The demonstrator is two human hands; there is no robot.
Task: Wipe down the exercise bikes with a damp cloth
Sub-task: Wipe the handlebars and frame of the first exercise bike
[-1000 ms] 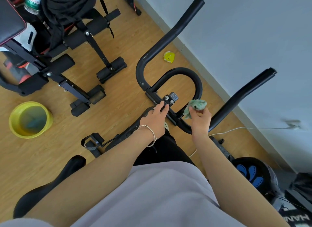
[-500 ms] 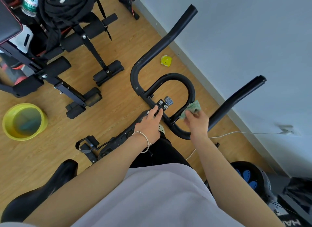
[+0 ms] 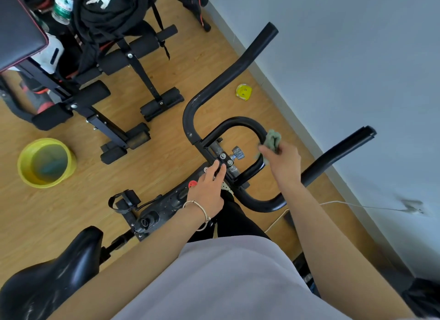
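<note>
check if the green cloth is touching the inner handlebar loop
Touching. The head view shows the green cloth, held by the right hand, pressed against the inner handlebar loop.

We see the right hand [image 3: 283,164] slide the crumpled green cloth [image 3: 273,139] up the black looped inner handlebar [image 3: 238,120], from its lower stretch to its upper right curve.

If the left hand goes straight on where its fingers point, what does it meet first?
Most likely the bolted clamp of the handlebar; the left hand looks nearly on it, though depth is unclear.
</note>
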